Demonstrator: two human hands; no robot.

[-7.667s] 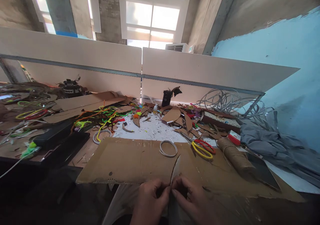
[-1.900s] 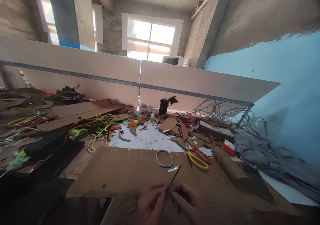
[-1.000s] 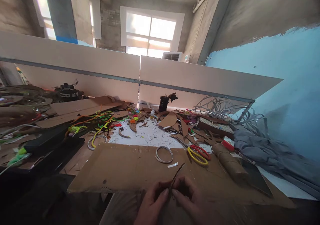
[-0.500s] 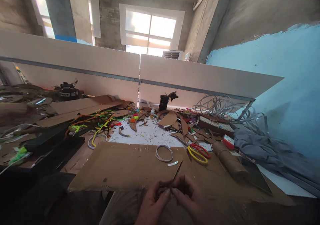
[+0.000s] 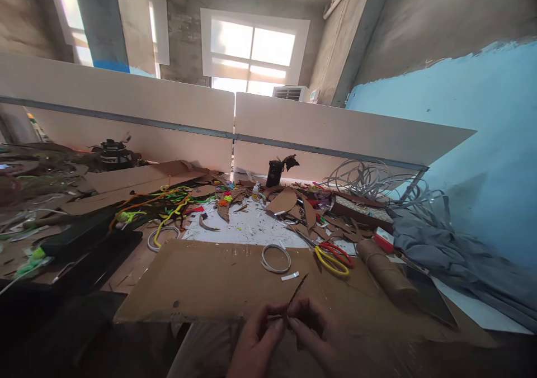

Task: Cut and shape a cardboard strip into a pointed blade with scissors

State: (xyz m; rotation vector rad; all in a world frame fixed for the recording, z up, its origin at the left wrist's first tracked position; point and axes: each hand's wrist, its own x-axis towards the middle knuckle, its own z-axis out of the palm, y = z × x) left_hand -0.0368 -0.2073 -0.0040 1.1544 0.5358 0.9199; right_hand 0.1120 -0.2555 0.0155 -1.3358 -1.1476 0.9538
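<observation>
Low in the head view, my left hand [image 5: 260, 336] and my right hand [image 5: 312, 327] meet at the near edge of a brown cardboard sheet [image 5: 201, 283]. Fingers and thumbs of both pinch a thin dark brown strip [image 5: 297, 288], which sticks up and to the right from between them. The strip's lower part is hidden by the fingers. Beyond the hands, a pale ring [image 5: 276, 259] and a small white piece [image 5: 290, 276] lie on the cardboard.
Scissors with yellow and red handles [image 5: 333, 259] lie to the right, beside a brown roll [image 5: 385, 272]. Cardboard scraps [image 5: 282, 201] and coloured cords [image 5: 176, 210] spread farther back. Grey cloth [image 5: 440, 255] is at the far right.
At the far left, a blurred brownish shape has moved out of view. The strip's tip has shifted slightly right and down; my hands keep their grip.
</observation>
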